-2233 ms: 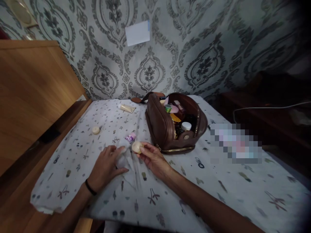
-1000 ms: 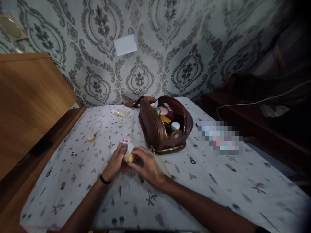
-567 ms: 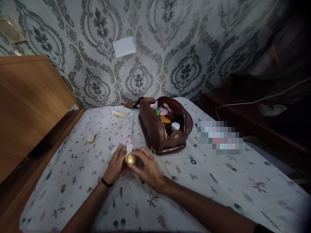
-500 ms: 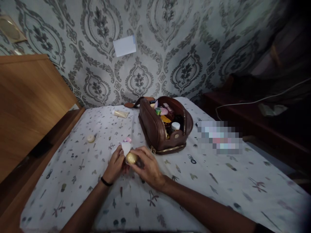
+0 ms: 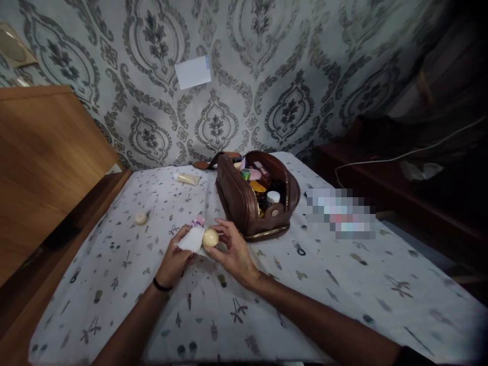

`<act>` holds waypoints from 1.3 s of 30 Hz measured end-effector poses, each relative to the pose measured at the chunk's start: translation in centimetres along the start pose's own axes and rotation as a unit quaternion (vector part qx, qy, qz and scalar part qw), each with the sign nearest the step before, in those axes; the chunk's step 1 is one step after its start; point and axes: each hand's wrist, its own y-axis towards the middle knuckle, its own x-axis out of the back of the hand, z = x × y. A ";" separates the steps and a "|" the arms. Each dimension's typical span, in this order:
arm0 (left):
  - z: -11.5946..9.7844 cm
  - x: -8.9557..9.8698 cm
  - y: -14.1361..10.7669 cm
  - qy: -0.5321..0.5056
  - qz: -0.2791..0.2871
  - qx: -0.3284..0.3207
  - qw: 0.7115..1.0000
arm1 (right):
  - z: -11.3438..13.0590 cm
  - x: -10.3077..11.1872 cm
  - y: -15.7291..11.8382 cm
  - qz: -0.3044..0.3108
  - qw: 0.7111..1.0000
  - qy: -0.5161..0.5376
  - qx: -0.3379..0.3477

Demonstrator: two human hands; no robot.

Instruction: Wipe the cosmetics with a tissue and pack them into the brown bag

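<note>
Head view: my left hand (image 5: 176,258) is gripping a white tissue (image 5: 191,240), my right hand (image 5: 237,256) is pinching a round pale-yellow object (image 5: 210,238) beside it; a brown bag (image 5: 235,190) is standing open.

A white cloth (image 5: 328,264) printed with small grey, green and brown plant motifs covers a broad flat support, spreading below and around the left fingers (image 5: 180,236) and the right fingers (image 5: 230,230). Just beyond the right fingers sits a dark brown leather bag (image 5: 236,198) with a gold-toned zip, standing open. A small pink-and-purple packet (image 5: 197,221) lies just past the left fingers. Farther beyond them rests a flattened cream tube (image 5: 189,179) with a white cap; to their left, well apart, lies a small round cream-coloured disc (image 5: 141,218). Well to the right of the right fingers lies a pixelated object (image 5: 341,213), its details hidden.
</note>
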 end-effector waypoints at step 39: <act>0.2 1.0 -0.9 0.421 0.137 -0.296 0.846 | 0.5 0.2 0.7 -0.038 0.995 -0.039 -0.078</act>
